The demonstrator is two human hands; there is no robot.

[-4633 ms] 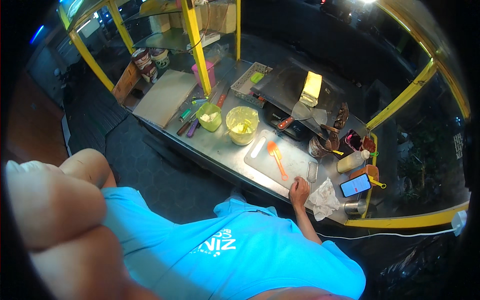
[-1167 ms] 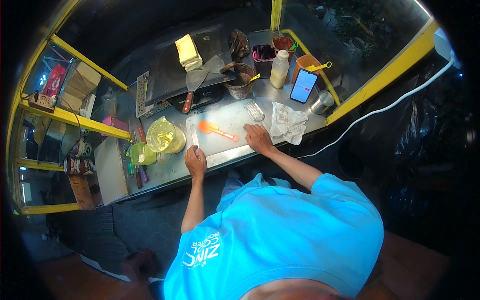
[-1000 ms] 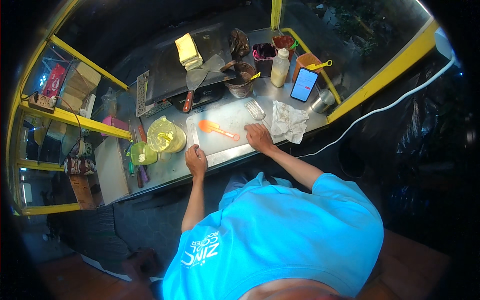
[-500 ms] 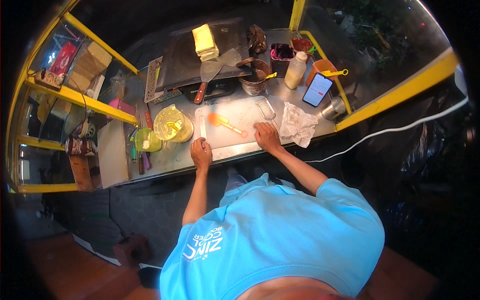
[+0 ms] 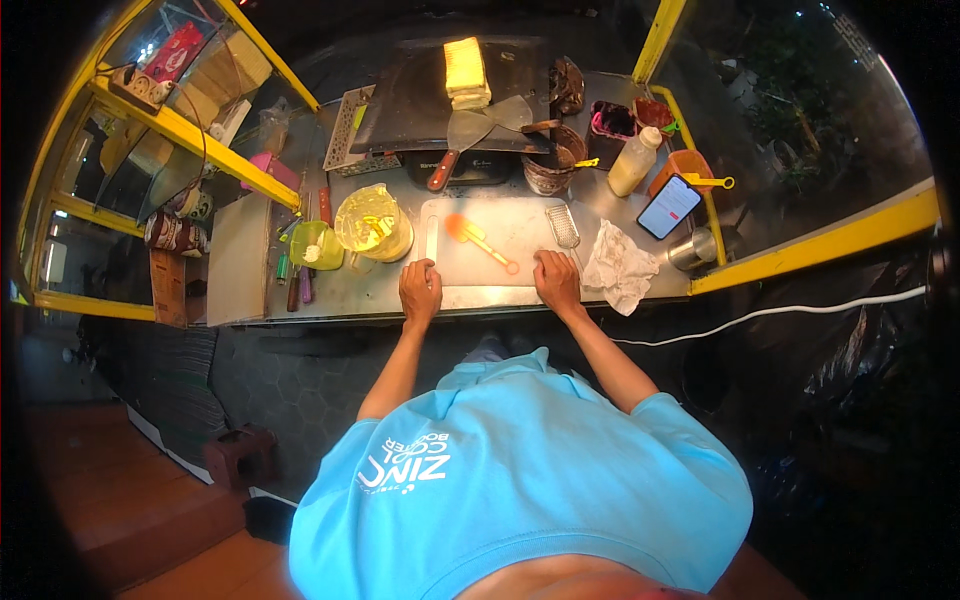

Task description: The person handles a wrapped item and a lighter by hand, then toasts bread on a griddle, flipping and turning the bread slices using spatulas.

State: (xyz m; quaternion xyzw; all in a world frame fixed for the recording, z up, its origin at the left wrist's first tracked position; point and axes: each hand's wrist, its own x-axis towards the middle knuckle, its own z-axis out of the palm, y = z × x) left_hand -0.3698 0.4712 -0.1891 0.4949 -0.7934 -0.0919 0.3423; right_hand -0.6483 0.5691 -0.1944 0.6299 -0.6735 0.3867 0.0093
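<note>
My left hand (image 5: 421, 291) rests at the near left corner of a white cutting board (image 5: 492, 214), its fingers curled with nothing visible in them. Beside the board's near right edge sits my right hand (image 5: 557, 281), also loosely closed. Between them on the board lies an orange spatula (image 5: 467, 233) with a pale handle. A small metal grater (image 5: 563, 226) is at the board's right side, just beyond my right hand. Crumpled white paper (image 5: 620, 267) lies to that hand's right. Left of the board stands a clear tub (image 5: 374, 222) with yellow contents and a utensil in it.
Behind the board, a black griddle (image 5: 400, 120) bears stacked bread slices (image 5: 466, 72) and a wide metal scraper (image 5: 468, 128). A brown-smeared bowl (image 5: 550, 175), a bottle (image 5: 634, 162), an orange container (image 5: 684, 165) and a phone (image 5: 669, 207) stand right. A green cup (image 5: 317, 246) sits left. Yellow posts frame both sides.
The whole view has shifted, so the counter and its contents appear farther right. Both hands stay beside the board, and the things on the counter keep their places.
</note>
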